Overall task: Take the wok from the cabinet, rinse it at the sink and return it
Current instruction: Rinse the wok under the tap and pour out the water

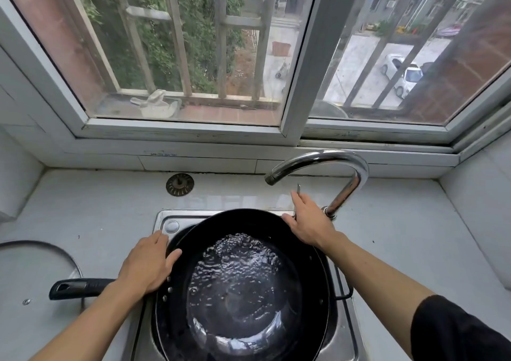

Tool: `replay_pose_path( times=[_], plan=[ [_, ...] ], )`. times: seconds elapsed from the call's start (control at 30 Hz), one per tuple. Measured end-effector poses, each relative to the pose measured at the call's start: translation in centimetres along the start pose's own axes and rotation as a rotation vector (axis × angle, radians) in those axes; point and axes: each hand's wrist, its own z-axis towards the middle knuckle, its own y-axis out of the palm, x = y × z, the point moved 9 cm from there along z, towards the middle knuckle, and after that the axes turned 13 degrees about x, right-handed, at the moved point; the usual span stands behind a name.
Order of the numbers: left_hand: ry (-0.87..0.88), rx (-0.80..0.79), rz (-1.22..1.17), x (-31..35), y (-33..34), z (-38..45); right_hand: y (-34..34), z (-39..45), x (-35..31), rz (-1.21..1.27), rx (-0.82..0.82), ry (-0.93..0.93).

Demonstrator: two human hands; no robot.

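A large black wok (243, 286) fills the steel sink (163, 218), with rippling water pooled in its bowl. Its long black handle (80, 288) sticks out left over the counter. My left hand (148, 264) grips the wok's left rim, thumb inside the edge. My right hand (308, 222) rests by the far right rim, fingers on the thin faucet lever (298, 188). The curved chrome faucet (331, 164) arches over the sink's back right corner, and no water stream shows at its spout.
A metal sink strainer (180, 184) lies on the grey counter behind the sink. A round glass lid (36, 272) sits on the counter at the left. A barred window (193, 56) and its sill run along the back. A tiled wall (481, 194) bounds the right.
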Motion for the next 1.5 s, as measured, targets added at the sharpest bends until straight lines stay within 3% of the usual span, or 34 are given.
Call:
replay_pose_path(
  times=[0.27, 0.43, 0.53, 0.67, 0.8, 0.93, 1.03, 1.5],
  plan=[
    [-0.011, -0.037, 0.003, -0.2, 0.1, 0.8, 0.0, -0.4, -0.5, 0.029, -0.047, 0.028],
    [-0.004, -0.102, -0.141, -0.6, -0.5, 0.0, -2.0, -2.9, -1.4, 0.087, 0.014, -0.098],
    [0.094, -0.100, -0.170, -0.9, -1.5, -1.7, -2.0, -5.8, -0.8, 0.029, -0.126, -0.221],
    [0.213, -0.190, -0.031, -1.7, -1.5, -5.1, -0.3, -10.0, 2.1, -0.256, -0.346, -0.312],
    [0.256, -0.181, 0.032, -1.8, -1.7, -6.9, 0.9, -12.5, 4.0, -0.416, -0.446, -0.353],
    [0.275, -0.156, 0.136, -1.3, -1.6, -7.2, 0.5, -12.8, 3.5, -0.537, -0.223, -0.453],
    [0.250, -0.087, 0.110, -0.7, -2.3, -7.2, 0.2, -12.8, 3.1, -0.519, -0.093, -0.413],
    [0.358, 0.114, 0.009, -0.3, -7.5, -12.2, -2.0, -15.4, 2.6, -0.350, -0.062, -0.476]
  ],
)
